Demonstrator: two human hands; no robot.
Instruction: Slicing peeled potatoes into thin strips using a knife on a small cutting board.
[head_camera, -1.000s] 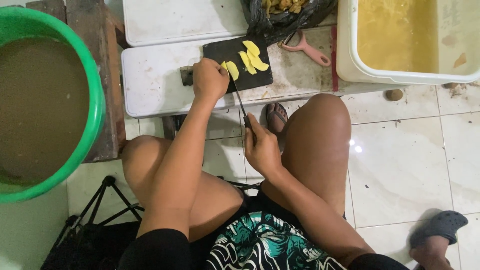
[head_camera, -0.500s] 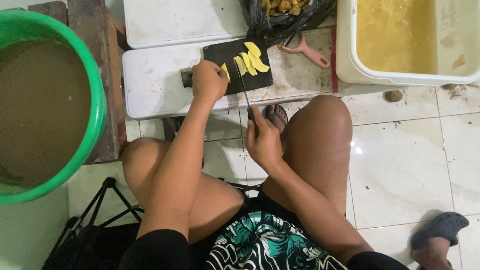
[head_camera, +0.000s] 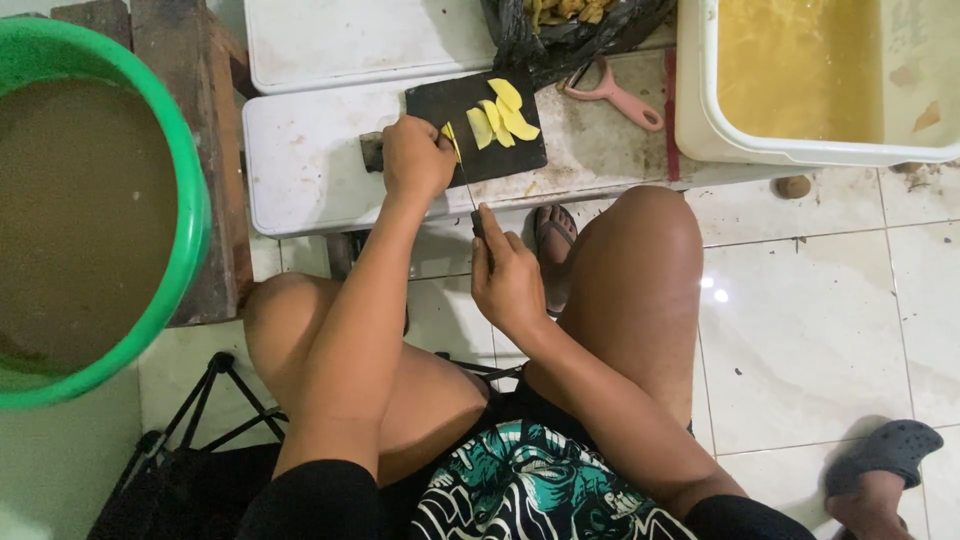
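Note:
My left hand (head_camera: 416, 155) is closed on a small yellow piece of potato (head_camera: 451, 138) at the left edge of a black cutting board (head_camera: 445, 100). My right hand (head_camera: 508, 285) grips a knife (head_camera: 467, 190) by its dark handle; the thin blade points up to the piece beside my left fingers. Several cut yellow slices (head_camera: 500, 115) lie in a loose pile on the right half of the board. The board rests on a low white bench (head_camera: 310, 160).
A green tub (head_camera: 196, 200) of brown water stands at the left. At the upper right sits a white tub (head_camera: 700, 110) of yellow liquid. A pink peeler (head_camera: 620, 100) and a black bag of peels (head_camera: 570, 30) lie behind the board. My knees are over white floor tiles (head_camera: 800, 330).
The knife has shifted left, from beside the slice pile back to the piece in my left hand, and my right hand followed. One more slice has joined the pile.

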